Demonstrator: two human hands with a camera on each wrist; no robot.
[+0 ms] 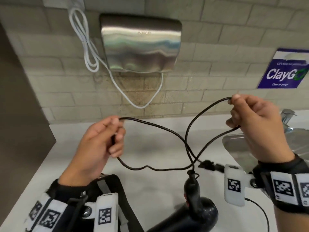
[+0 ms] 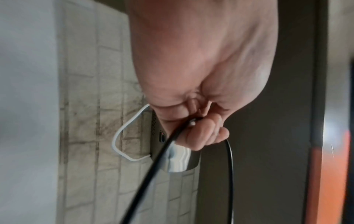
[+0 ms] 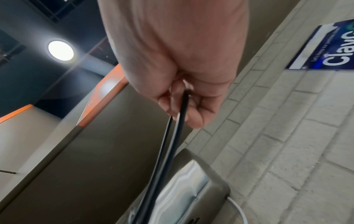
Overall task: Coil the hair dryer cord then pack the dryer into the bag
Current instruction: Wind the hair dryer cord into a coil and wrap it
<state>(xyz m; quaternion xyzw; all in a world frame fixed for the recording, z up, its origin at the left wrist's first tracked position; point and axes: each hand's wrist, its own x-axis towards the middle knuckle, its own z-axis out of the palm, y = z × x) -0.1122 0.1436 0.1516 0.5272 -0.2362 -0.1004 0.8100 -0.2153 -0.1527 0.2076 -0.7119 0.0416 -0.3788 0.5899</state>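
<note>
The black hair dryer lies on the white counter near the front edge, its handle pointing away from me. Its black cord rises from the handle and spreads in loops between both hands. My left hand pinches a bend of the cord above the counter's left side; the left wrist view shows curled fingers round the cord. My right hand holds another loop higher at the right, fingers curled round two cord strands. The plug lies on the counter. A black bag with a grey strap sits under my left wrist.
A steel hand dryer with a white cable hangs on the tiled wall ahead. A steel sink and tap are at the right. A blue sign is on the wall. A dark partition bounds the left.
</note>
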